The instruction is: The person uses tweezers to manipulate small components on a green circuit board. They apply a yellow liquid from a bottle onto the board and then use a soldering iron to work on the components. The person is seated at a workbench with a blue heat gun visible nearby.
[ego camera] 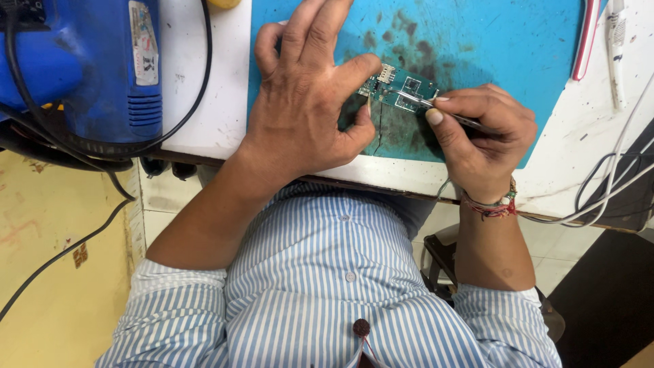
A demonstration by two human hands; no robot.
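- Small green circuit board [400, 90] lies flat on the blue work mat [490, 41], near the mat's front edge, between the two hands.
- Board carries a pale connector block at its upper left corner and dark square chips in the middle; finer parts too small to tell.
- Left hand [306, 102] pins the board's left end: index finger on top, thumb at the lower edge, other fingers lifted and spread over the mat.
- Right hand [480, 133] is closed in a pen-style pinch on metal tweezers [436, 108]; the tips sit on the board's right half, over or just beside a chip.
- Cannot tell if the tweezer tips hold any part; too small.
- A thin dark wire [379, 129] hangs from the board toward the mat's front edge.
- Mat has dark smudges and stains around the board.
- White bench top [204, 102] surrounds the mat; a blue power tool [102, 61] with black cable sits at far left, white cables [613, 177] trail off at right, and a red-and-white pen-like item [587, 37] lies at the mat's upper right.
- Thread bracelet [494, 204] on the right wrist; striped shirt [340, 293] below.
- Risk, my judgement: the board is held at one end only, so sideways tweezer pressure could pivot it or skid it on the mat.
- Risk: a slipped tip could scratch traces or knock a small part loose, and it would be hard to find on the stained mat.
- Risk: the left thumb lies close to the wire; a nudge could strain its joint.
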